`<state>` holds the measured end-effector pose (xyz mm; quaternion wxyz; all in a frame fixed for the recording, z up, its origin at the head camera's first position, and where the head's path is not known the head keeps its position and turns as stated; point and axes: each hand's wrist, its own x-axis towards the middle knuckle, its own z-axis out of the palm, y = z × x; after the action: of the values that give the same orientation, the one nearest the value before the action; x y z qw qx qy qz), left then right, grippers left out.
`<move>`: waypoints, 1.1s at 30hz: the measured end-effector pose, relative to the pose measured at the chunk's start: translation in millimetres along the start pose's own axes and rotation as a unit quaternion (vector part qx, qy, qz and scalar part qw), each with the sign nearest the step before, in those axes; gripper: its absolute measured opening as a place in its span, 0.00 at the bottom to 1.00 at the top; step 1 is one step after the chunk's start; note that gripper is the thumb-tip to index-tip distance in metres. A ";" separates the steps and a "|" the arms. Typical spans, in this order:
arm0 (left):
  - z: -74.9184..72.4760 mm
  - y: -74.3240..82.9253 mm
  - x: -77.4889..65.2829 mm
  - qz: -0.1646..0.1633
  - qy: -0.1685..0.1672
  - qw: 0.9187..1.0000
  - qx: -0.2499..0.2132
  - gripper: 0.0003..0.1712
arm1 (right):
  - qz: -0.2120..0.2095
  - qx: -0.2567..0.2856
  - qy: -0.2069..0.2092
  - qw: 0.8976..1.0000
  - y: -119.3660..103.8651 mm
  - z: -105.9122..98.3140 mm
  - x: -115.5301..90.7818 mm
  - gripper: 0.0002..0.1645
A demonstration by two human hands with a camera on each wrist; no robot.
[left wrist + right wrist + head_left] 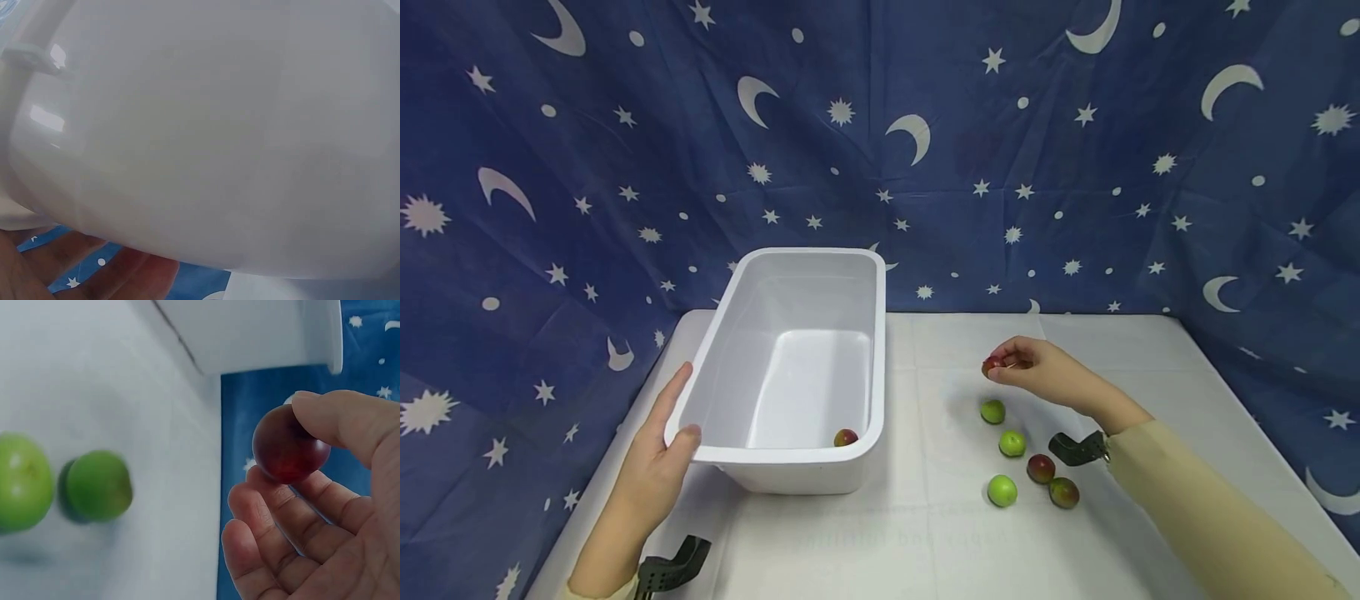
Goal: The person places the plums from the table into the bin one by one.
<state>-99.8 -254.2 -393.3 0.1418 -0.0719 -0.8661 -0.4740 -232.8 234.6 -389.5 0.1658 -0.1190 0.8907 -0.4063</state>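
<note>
3 green fruits, 4 reddish fruits, 1 white tub, 2 hands.

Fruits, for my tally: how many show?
7: one fruit in the right hand, one fruit in the tub, five fruits on the table; the tub may hide more.

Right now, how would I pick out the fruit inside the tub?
On the white table, the left hand holds a large white tub. In its near right corner lies a small reddish fruit; unlike the other fruits, it alone is inside the tub.
</note>
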 end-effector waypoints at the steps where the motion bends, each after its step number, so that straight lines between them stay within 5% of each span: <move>1: -0.1 0.2 -0.1 -0.002 0.000 1.000 0.001 0.43 | -0.002 0.004 -0.003 1.000 -4.3 1.0 1.7 0.27; 21: -0.3 3.1 -1.0 -0.006 -0.007 1.000 0.005 0.42 | -0.107 -0.005 0.004 0.994 -106.8 10.9 30.1 0.20; 33: 1.2 2.2 -0.5 0.001 0.002 1.000 0.009 0.42 | -0.189 0.012 0.008 0.982 -172.0 36.1 53.0 0.18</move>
<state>-99.0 -252.0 -392.4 0.1450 -0.0704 -0.8697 -0.4666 -254.0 81.2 -291.0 0.0804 -0.2799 0.8486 -0.4416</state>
